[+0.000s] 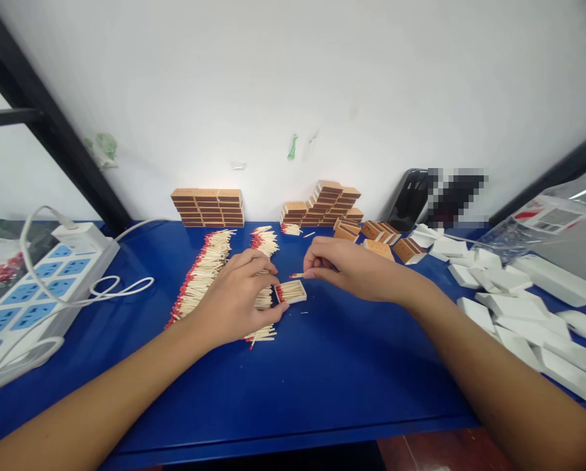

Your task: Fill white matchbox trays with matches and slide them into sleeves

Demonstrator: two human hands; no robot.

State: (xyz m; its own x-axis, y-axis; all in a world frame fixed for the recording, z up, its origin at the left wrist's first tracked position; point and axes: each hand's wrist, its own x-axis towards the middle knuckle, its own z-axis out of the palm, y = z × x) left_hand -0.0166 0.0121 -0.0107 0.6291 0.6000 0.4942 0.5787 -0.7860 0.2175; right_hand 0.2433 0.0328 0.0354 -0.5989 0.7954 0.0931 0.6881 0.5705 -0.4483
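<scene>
A small white matchbox tray (pixel 299 299) lies on the blue table, filled with red-tipped matches (pixel 290 290). My left hand (pixel 241 291) is at its left end, thumb and fingers curved around that end, over a row of loose matches (pixel 263 243). Just above the tray's right side, my right hand (pixel 339 265) pinches a match (pixel 297 275), its red head pointing left. A longer row of matches (pixel 199 275) lies left of my left hand. Part of the nearer row is hidden under the left hand.
Stacked matchboxes (pixel 207 208) stand against the wall, with a second stack (pixel 322 206) further right. Loose matchboxes (pixel 379 232) lie behind my right hand. White empty trays (pixel 509 281) are heaped at right. A power strip (pixel 52 281) with a white cable sits at left.
</scene>
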